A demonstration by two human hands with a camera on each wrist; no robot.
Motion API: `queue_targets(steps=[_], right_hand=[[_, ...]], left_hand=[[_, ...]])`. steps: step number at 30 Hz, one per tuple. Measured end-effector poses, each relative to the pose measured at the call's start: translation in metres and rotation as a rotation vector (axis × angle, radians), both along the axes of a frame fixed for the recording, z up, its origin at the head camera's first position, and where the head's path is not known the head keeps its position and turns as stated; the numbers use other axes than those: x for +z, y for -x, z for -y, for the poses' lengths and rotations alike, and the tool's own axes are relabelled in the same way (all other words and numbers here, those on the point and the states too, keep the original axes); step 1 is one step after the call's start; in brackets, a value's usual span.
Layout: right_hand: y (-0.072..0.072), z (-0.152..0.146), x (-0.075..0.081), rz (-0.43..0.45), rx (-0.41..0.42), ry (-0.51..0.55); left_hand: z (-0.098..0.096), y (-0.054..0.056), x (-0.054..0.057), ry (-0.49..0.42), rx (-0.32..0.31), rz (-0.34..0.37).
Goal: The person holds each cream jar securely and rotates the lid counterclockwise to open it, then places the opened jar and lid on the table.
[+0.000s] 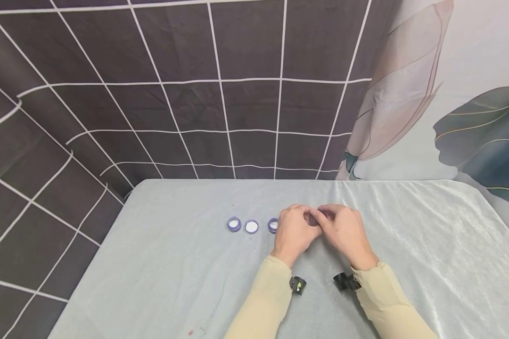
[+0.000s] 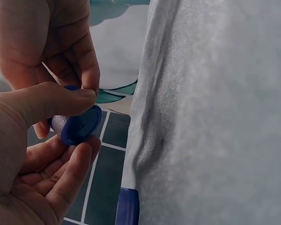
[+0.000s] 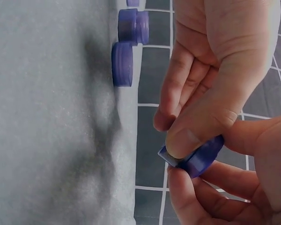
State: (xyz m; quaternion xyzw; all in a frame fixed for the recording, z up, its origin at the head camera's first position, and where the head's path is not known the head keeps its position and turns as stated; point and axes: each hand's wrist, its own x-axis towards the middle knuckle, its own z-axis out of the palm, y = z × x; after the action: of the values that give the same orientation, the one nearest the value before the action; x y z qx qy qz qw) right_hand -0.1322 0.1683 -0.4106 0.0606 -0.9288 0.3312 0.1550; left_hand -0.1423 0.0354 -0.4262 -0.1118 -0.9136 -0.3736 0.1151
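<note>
Both hands meet over the table around a small round blue-purple jar [image 3: 203, 157], mostly covered by fingers in the head view. My left hand [image 1: 294, 230] pinches it, the thumb lying along its top in the left wrist view. From the other side my right hand [image 1: 343, 230] grips it between thumb and fingers. The jar [image 2: 79, 126] is tilted, its flat blue round face turned partly to the left wrist camera. Just left of the left hand lies another purple round piece [image 1: 273, 225] with a white middle, partly hidden by that hand.
Farther left on the pale cloth-covered table [image 1: 174, 263] sit a purple round container [image 1: 234, 224] with a whitish inside and a flat purple-rimmed white disc [image 1: 251, 226]. A dark cloth with white grid lines [image 1: 246, 108] hangs behind the table's far edge.
</note>
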Motion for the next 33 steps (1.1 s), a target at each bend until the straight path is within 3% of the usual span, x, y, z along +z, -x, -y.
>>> queue_targets(steps=[33], right_hand=[[0.0014,-0.0102,0.0019,0.017,0.08,0.012]], left_hand=[[0.001,0.0002,0.0008,-0.021,-0.015,0.016]])
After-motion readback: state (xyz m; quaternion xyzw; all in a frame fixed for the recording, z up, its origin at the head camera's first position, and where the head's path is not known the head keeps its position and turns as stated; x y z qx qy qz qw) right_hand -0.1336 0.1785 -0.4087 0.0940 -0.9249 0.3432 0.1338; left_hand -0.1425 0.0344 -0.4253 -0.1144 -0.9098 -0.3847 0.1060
